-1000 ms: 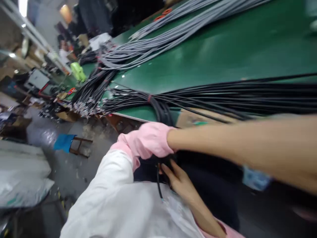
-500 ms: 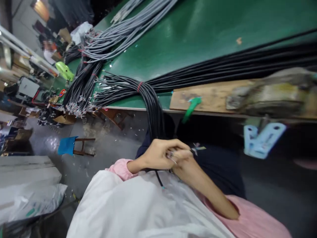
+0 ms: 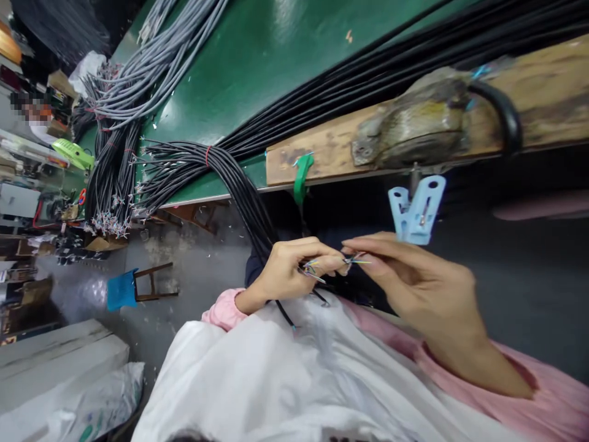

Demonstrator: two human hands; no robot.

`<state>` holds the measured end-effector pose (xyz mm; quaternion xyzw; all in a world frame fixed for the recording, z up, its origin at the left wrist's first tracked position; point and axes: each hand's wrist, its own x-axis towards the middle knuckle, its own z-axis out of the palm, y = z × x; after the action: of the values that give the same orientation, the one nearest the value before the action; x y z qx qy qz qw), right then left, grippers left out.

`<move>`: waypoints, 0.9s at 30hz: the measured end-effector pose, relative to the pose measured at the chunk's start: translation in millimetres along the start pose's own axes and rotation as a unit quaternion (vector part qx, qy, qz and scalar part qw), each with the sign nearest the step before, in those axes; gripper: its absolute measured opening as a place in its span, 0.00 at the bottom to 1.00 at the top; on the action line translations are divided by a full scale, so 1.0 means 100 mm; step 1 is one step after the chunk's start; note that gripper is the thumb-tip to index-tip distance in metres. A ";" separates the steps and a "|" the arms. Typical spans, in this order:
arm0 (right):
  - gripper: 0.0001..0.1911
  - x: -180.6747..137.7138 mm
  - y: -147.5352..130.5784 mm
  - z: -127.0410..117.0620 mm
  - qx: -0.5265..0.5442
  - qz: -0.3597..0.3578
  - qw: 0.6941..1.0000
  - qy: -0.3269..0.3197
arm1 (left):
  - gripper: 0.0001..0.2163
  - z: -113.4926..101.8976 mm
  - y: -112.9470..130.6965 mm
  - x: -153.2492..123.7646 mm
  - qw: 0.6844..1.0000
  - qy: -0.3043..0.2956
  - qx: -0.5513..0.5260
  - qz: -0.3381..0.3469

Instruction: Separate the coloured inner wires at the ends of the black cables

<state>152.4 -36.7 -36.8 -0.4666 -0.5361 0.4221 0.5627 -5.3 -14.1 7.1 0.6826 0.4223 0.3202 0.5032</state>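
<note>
My left hand (image 3: 294, 270) is closed around the end of a black cable (image 3: 276, 304), whose thin coloured inner wires (image 3: 313, 269) fan out between my fingers. My right hand (image 3: 414, 285) pinches the tips of those coloured wires just right of the left hand's thumb. Both hands sit above my lap, over a white cloth (image 3: 257, 374). A tied bundle of black cables (image 3: 243, 190) hangs off the green table (image 3: 285, 67) edge down toward my left hand.
A worn wooden board (image 3: 543, 104) on the table edge carries a grimy metal tool (image 3: 414, 126) and a light blue clip (image 3: 416, 209). Grey cables (image 3: 151, 67) lie farther up the table. A blue stool (image 3: 124, 288) and white sacks (image 3: 59, 380) stand on the floor at left.
The view has swung right and down. My right arm came back from across the frame, and its hand now pinches the wire tips beside my left hand, which has drawn the cable end up.
</note>
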 end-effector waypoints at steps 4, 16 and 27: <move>0.15 0.06 0.00 0.00 0.027 -0.024 0.999 -0.026 | 0.29 -0.01 -0.03 0.01 0.999 -0.027 0.024 0.017; 0.06 0.05 -0.11 -0.15 -0.124 -0.112 0.986 0.016 | 0.23 0.02 -0.07 0.01 0.996 -0.013 0.023 0.084; 0.07 0.07 -0.10 -0.09 -0.211 -0.245 0.946 0.017 | 0.22 0.04 -0.11 0.01 0.990 -0.009 0.059 0.124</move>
<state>162.0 -32.6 -25.6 -0.4365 -0.7008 0.1405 0.5465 -3.8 -13.8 -4.6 0.7612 0.3475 0.3486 0.4223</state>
